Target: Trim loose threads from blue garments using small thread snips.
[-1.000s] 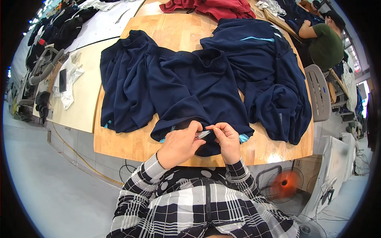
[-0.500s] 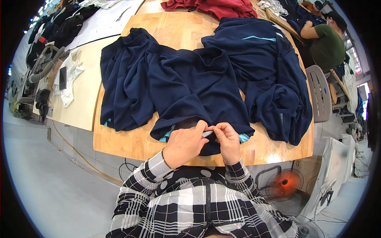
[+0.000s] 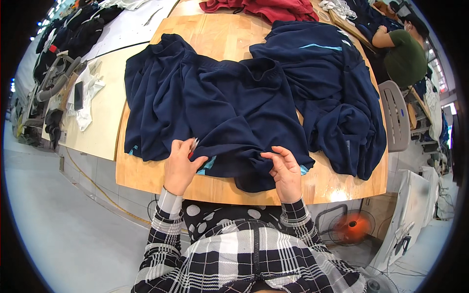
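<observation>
Navy shorts (image 3: 229,107) with an elastic waistband lie spread on the wooden table (image 3: 215,36), the waistband away from me and the leg hem close by. Light-blue patches show at the hem. My left hand (image 3: 180,166) is at the hem's left part, closed around a small tool with silver tips and a bit of red, apparently thread snips (image 3: 195,144); most of it is hidden in the fingers. At the hem's right part my right hand (image 3: 286,173) pinches the navy cloth between thumb and fingertips.
More navy garments (image 3: 337,102) lie heaped on the right, a red garment (image 3: 273,10) at the far edge. A phone (image 3: 78,95) rests on white cloth to the left. Right of the table stand a grey chair (image 3: 394,117), an orange fan (image 3: 352,224) and a seated person (image 3: 405,53).
My hands were together at the middle of the hem, a silver blade between them. They have moved apart, the left hand leftward with the snips, the right slightly rightward.
</observation>
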Motion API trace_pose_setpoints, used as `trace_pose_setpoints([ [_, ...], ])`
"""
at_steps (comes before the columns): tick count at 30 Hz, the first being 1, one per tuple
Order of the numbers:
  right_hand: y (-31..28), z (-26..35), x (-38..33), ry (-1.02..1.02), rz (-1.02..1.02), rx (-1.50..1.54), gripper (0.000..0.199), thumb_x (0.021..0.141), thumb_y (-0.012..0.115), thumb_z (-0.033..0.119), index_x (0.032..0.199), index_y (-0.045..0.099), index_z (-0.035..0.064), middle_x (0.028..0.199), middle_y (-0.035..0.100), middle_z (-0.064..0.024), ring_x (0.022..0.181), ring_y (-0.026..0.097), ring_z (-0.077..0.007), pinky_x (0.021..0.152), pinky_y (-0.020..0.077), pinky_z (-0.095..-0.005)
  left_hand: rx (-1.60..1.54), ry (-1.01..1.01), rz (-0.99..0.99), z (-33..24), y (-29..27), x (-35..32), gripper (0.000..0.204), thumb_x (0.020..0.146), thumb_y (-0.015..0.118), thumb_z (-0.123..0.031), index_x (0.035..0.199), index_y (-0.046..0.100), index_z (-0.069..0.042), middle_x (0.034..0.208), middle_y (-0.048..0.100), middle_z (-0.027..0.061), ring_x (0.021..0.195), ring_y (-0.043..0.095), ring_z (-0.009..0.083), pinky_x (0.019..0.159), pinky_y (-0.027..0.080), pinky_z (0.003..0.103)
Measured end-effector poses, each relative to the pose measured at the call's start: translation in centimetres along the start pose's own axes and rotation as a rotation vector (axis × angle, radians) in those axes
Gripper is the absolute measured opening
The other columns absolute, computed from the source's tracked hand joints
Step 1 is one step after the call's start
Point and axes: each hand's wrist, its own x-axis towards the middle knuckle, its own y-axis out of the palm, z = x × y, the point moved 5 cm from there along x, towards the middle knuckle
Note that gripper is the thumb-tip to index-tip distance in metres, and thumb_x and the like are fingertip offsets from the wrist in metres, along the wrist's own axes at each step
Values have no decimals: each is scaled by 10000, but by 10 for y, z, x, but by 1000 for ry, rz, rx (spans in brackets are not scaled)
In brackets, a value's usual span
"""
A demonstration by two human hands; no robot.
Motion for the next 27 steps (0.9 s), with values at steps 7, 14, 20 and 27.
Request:
trace_pose_setpoints([
  [7, -34, 11, 11, -344, -186, -670, 414, 782, 595, -59, 1179, 540, 44, 1236, 519, -72, 1010, 527, -137, 824, 424, -223, -456, -138, 148, 46, 19, -6, 168, 840, 669, -180, 888, 616, -27, 731, 565, 27, 669, 595, 153, 542, 434, 258],
  [14, 39, -60, -34, 640, 425, -13, 277, 932, 551, 226, 1136, 549, 38, 1193, 551, -112, 943, 601, -193, 814, 483, -281, -1721, -604, 317, 11, 31, -10, 227, 979, 461, -285, 1004, 598, -107, 886, 657, -8, 677, 596, 82, 474, 403, 189],
  [20, 77, -100, -11, 750, 260, 638, 388, 956, 492, 358, 1191, 521, 51, 1141, 600, -86, 1082, 554, -203, 976, 420, -391, -2087, -809, 302, 4, 42, -21, 242, 987, 444, -282, 1018, 599, -99, 902, 665, -5, 667, 586, 62, 463, 391, 178],
  [27, 43, -58, 18, 365, 101, 866, 323, 986, 425, 265, 1179, 518, 25, 1218, 583, -123, 1198, 511, -268, 1080, 352, -446, -2234, -857, 43, 21, 59, -32, 230, 987, 440, -238, 990, 596, -69, 976, 655, 30, 781, 609, 105, 479, 390, 187],
])
